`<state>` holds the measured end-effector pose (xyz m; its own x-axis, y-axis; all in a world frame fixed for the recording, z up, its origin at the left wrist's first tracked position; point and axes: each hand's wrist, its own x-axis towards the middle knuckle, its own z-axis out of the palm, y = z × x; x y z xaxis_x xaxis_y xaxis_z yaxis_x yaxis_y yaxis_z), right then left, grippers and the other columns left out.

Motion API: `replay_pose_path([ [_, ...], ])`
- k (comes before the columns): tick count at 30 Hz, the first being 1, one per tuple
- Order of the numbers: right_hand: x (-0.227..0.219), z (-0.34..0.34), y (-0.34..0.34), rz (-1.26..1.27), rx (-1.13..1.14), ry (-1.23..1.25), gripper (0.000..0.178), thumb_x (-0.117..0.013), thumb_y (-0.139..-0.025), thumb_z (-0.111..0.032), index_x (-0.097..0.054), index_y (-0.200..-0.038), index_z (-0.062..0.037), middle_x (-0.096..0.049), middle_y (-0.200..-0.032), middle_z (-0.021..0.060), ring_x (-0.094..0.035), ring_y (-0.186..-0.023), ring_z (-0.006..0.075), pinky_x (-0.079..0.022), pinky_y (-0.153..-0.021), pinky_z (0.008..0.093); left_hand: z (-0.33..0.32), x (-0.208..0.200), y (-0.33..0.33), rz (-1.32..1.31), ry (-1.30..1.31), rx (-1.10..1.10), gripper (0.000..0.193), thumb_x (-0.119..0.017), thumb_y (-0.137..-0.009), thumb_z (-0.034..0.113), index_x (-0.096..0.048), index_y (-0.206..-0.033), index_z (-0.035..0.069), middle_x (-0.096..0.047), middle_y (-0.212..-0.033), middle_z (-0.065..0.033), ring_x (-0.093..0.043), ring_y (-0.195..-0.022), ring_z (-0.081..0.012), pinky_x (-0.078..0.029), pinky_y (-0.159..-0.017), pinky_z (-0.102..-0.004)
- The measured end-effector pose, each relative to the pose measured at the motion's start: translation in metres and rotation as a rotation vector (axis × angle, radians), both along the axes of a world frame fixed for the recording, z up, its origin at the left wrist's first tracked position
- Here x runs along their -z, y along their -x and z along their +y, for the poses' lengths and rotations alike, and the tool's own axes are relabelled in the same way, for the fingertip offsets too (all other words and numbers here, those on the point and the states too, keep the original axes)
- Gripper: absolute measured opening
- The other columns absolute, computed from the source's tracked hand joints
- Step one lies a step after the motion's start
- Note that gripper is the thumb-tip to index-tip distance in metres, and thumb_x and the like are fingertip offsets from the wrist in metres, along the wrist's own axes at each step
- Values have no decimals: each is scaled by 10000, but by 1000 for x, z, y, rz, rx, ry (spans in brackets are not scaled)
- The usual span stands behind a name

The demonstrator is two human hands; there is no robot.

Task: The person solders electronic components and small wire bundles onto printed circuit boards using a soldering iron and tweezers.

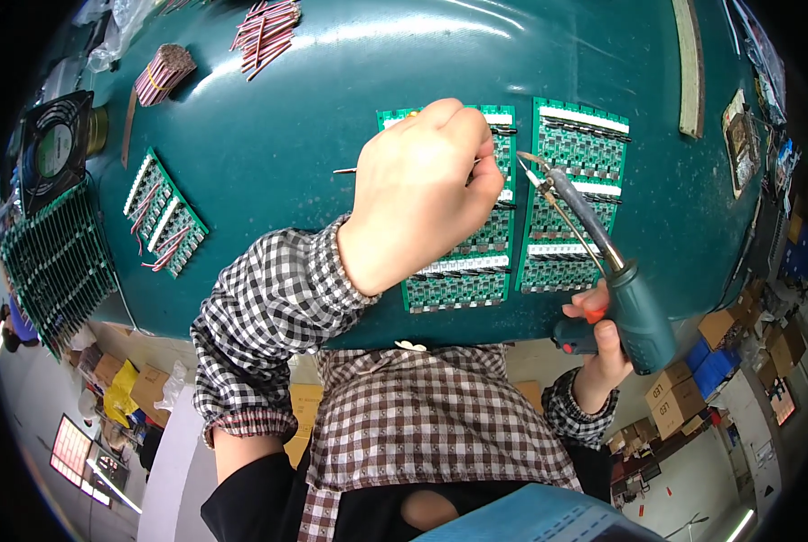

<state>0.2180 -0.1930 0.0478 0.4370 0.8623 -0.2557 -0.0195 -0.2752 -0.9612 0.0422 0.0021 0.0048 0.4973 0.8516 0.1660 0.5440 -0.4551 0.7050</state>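
Observation:
My left hand [427,181] is closed over the upper part of a green circuit board panel [463,294], fingers pinched together. A thin wire [344,171] sticks out on the hand's left side, and the rest of it is hidden by the hand. In my right hand [608,357] is a soldering gun [641,316] with a dark green handle and a red trigger. Its tip points up and left, over the gap between that panel and a second green panel [574,163]. Both panels carry white connector rows and dark components.
At left lies a smaller board panel [164,217] with reddish wires on it. Farther back are a banded wire bundle [163,76] and a loose wire pile [267,38]. A black fan [56,149] and stacked boards [56,266] stand far left; a wooden strip [688,68] lies back right.

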Motion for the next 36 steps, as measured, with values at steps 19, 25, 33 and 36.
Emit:
replay_pose_path([
  [19,-1,5,7,42,-31,-9,387,-713,-820,-156,-546,-1068,91,-608,-922,166,-626,-846,256,-573,-730,379,-1,2,4,-18,7,1,135,-655,-662,-8,-561,-729,63,-544,-674,-48,-568,-579,-219,-460,-513,-318],
  [25,-2,4,7,38,-23,-30,352,-714,-821,-148,-548,-1028,83,-613,-904,166,-627,-835,254,-563,-737,382,-1,2,3,-17,1,1,137,-653,-661,-10,-559,-728,62,-546,-675,-48,-571,-581,-217,-463,-517,-316],
  [33,-1,7,9,-32,-44,-7,402,-689,-822,-193,-547,-1056,101,-611,-870,156,-633,-778,250,-565,-681,369,-2,2,3,-13,-6,1,141,-655,-660,-8,-555,-728,63,-548,-680,-47,-575,-589,-215,-466,-524,-314],
  [36,-1,7,9,-85,-54,4,443,-656,-824,-221,-553,-1077,127,-601,-850,158,-634,-745,253,-574,-644,377,-2,2,3,-4,5,2,143,-657,-660,-6,-554,-730,65,-548,-683,-46,-577,-593,-213,-466,-529,-313],
])
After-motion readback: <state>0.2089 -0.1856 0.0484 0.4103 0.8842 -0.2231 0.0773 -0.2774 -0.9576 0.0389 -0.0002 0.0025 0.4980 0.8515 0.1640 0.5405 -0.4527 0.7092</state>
